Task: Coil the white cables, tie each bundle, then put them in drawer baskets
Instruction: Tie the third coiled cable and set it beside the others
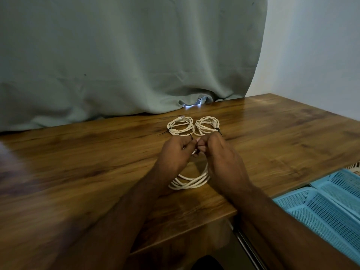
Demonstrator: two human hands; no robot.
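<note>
Head view: three cable coils (pixel 190 181), two hands (pixel 196 151).

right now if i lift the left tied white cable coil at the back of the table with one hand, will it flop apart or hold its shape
The left tied white cable coil will probably hold together: a dark tie cinches its loops at one spot. Away from the tie the thin loops look loose, so it may sag into an oval. It seems light, and likely to slide on the glossy wooden table if pushed.
</note>
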